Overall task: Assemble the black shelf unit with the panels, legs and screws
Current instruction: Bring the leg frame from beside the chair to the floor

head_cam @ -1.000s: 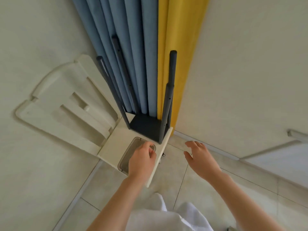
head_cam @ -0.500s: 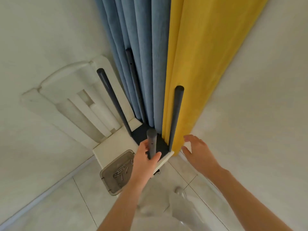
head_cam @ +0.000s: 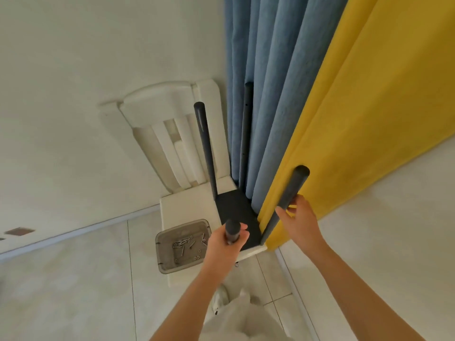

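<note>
Roughly at the centre of the frame, a black panel [head_cam: 236,212] lies flat on the seat of a white chair [head_cam: 184,207], with four dark legs rising from its corners. The left hand [head_cam: 226,244] grasps the near-left leg [head_cam: 232,229] just below its top, fingers clenched around it. The right hand [head_cam: 300,222], right of centre, closes thumb and fingers around the near-right leg [head_cam: 293,188] partway up. The far-left leg [head_cam: 204,143] stands in front of the slatted chair back. The far-right leg [head_cam: 247,129] is tucked among the folds of a blue curtain [head_cam: 266,82], which hangs down onto the panel's back edge. A yellow curtain [head_cam: 364,107] fills the upper right, falling just behind the near-right leg. Left of the panel, a clear tray [head_cam: 181,224] overhangs the seat's front edge and holds loose screws [head_cam: 183,244]. Pale tiled floor [head_cam: 73,279] spreads below, and white fabric [head_cam: 241,318] shows at the bottom edge.
</note>
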A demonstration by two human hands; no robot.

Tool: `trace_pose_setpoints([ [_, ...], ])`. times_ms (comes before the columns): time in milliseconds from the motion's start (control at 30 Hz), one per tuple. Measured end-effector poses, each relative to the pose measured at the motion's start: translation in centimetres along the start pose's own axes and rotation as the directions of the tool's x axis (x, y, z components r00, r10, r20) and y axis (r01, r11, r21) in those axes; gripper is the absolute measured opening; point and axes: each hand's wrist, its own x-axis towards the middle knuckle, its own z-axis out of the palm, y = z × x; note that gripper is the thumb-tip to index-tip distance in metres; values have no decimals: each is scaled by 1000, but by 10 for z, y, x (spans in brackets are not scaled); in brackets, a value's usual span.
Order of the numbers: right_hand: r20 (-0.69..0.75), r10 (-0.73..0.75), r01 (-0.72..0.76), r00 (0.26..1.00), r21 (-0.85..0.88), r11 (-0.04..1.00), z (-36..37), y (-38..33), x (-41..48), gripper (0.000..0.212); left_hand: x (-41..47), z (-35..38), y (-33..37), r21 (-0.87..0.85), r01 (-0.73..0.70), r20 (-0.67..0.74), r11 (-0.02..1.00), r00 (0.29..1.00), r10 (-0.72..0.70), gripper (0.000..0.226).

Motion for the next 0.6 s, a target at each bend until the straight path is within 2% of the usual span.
trace_pose_setpoints([
  [133,-22,-16,18,1000,92,996,-1,-4,9,49,3,4,4,4,0,34,1000,999,-1,1],
  [233,-34,-62,66,997,119,991,-3,-4,14,40,5,7,6,14,-16,55,1000,998,15,13],
  [333,-24,-101,103,995,131,986,-5,-2,15,35,5,11,9,42,-30,18,999,999,29,15],
  [600,-58,-161,169,985,178,969,-12,-7,11,26,3,5,28,-29,-37,-63,999,997,35,6],
])
